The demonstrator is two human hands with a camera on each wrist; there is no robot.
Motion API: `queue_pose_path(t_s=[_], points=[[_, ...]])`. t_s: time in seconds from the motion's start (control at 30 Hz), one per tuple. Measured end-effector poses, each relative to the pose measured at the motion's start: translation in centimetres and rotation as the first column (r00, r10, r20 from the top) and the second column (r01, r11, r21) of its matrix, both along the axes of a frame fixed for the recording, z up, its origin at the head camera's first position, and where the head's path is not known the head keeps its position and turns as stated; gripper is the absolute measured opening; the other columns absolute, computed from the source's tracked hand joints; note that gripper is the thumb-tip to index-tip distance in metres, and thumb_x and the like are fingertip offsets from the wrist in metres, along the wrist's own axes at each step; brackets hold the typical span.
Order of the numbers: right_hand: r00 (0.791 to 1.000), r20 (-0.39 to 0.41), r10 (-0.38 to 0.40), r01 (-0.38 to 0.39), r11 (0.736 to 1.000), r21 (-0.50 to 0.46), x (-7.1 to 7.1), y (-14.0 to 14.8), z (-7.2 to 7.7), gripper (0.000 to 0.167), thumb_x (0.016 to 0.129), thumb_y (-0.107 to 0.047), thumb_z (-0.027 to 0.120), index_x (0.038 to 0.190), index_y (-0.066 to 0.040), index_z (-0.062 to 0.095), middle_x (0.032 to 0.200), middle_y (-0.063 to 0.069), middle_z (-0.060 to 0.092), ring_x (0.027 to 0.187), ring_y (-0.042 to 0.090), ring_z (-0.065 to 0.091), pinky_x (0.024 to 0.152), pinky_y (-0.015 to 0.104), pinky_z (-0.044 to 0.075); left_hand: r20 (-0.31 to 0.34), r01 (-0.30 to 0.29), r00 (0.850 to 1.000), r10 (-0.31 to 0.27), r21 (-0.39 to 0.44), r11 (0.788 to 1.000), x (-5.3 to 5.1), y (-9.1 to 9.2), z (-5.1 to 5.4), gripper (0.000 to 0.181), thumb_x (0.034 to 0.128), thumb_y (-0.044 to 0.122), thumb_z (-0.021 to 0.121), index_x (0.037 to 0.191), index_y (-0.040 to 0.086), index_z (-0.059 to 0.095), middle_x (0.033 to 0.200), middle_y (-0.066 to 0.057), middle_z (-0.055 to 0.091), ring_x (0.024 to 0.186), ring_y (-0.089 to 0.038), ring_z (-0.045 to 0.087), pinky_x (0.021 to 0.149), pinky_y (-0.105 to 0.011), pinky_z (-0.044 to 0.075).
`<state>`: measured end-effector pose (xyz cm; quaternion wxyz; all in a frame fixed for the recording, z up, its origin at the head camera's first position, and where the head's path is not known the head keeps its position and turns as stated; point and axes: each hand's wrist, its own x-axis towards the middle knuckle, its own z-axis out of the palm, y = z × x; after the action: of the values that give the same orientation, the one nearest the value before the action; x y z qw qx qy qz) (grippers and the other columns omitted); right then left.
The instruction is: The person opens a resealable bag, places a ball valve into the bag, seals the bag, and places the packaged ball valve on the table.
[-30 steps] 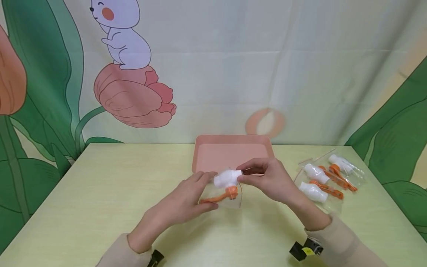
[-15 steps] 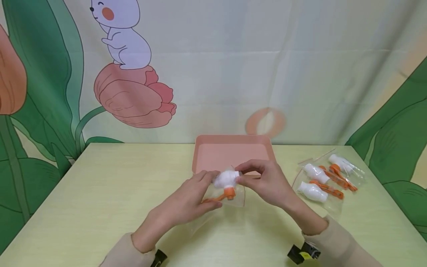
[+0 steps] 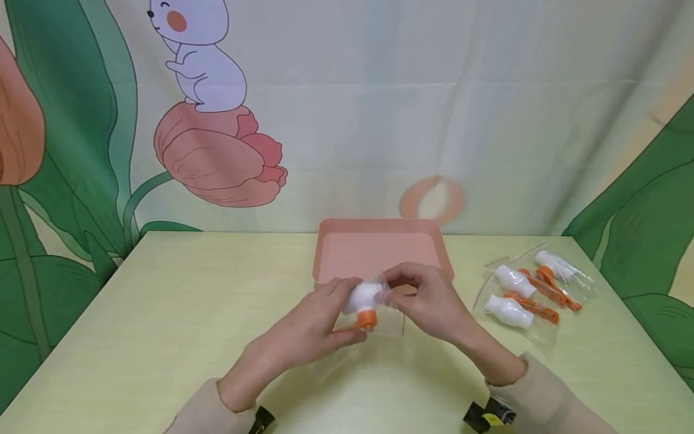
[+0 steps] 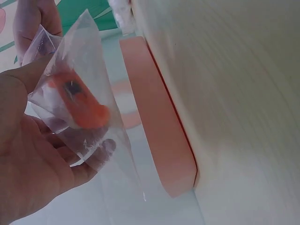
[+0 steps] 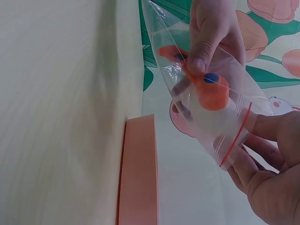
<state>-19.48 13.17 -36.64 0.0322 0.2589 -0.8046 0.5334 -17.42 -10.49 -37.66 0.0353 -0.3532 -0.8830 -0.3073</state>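
A clear zip bag (image 3: pixel 390 323) is held up over the table between both hands. Inside it lie a white bulb-shaped piece (image 3: pixel 363 296) and an orange piece with a round head and an arm (image 3: pixel 367 319). My left hand (image 3: pixel 303 328) grips the bag from the left, its thumb on the orange piece through the plastic. In the right wrist view, that piece shows a dark blue spot (image 5: pixel 211 78). My right hand (image 3: pixel 434 301) pinches the bag by its end with the red zip line (image 5: pixel 236 133). That line is unbroken where it shows; whether the seal is parted I cannot tell.
A shallow pink tray (image 3: pixel 379 225) stands behind the hands at the table's back edge. On the right lie several clear bags (image 3: pixel 534 289) with similar white and orange pieces. A printed curtain (image 3: pixel 347 120) hangs behind the table (image 3: pixel 162 301).
My right hand has shifted slightly left and down, from the white piece's end onto the bag's edge. My left hand moved slightly right, and the orange piece has turned, with less of its arm showing.
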Motion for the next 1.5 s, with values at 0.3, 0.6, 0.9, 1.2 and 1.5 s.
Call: queue_pose_path(t_s=[0.3,0.6,0.9,1.2,1.5], points=[[1.000,0.023,0.011,-0.012,1.000,0.029,0.0,-0.4,0.1,0.011,0.089,-0.002,0.079,0.097,-0.008,0.075,0.096,0.001,0.074,0.090,0.018,0.072,0.071,0.029,0.059,0.077,0.000,0.997,-0.001,0.004,1.000,0.0,0.2,0.0,0.080,0.0873,0.031,0.085,0.148,0.003,0.042,0.122,-0.003,0.056,0.105,-0.016,0.058,0.095,-0.034,0.052],[0.999,0.035,0.041,-0.043,0.998,0.049,0.2,-0.4,0.0,0.017,0.087,-0.012,0.085,0.102,-0.011,0.077,0.098,-0.002,0.074,0.090,0.016,0.071,0.069,0.030,0.059,0.109,-0.019,0.994,0.019,0.001,1.000,0.3,0.9,-0.2,0.072,0.0870,0.029,0.085,0.141,0.002,0.045,0.115,-0.001,0.054,0.094,-0.022,0.059,0.083,-0.030,0.051],[0.997,-0.041,0.058,-0.060,0.997,-0.041,0.3,0.1,-0.1,0.014,0.095,0.003,0.070,0.108,-0.002,0.074,0.113,0.007,0.070,0.104,0.024,0.069,0.086,0.033,0.059,0.136,-0.082,0.987,0.081,0.004,0.997,0.4,0.7,-0.4,0.069,0.0880,0.025,0.082,0.138,-0.001,0.042,0.103,0.001,0.055,0.084,-0.020,0.060,0.073,-0.028,0.052],[0.997,-0.074,-0.039,0.044,0.996,0.073,0.5,1.4,-0.1,0.007,0.103,-0.016,0.066,0.103,-0.009,0.067,0.097,0.002,0.065,0.090,0.017,0.064,0.077,0.035,0.058,0.162,-0.183,0.971,0.176,0.028,0.983,0.2,0.4,-0.4,0.071,0.0857,0.029,0.085,0.136,-0.001,0.045,0.102,0.000,0.057,0.084,-0.014,0.059,0.074,-0.028,0.052],[0.983,0.143,-0.111,0.075,0.968,0.240,1.3,1.9,-0.1,0.042,0.094,-0.055,0.070,0.088,-0.014,0.065,0.080,-0.001,0.069,0.062,0.026,0.069,0.055,0.034,0.052,0.148,-0.200,0.971,0.187,0.076,0.977,0.0,0.2,-0.8,0.069,0.0826,0.026,0.087,0.131,-0.002,0.047,0.099,0.001,0.057,0.081,-0.013,0.058,0.070,-0.027,0.053]])
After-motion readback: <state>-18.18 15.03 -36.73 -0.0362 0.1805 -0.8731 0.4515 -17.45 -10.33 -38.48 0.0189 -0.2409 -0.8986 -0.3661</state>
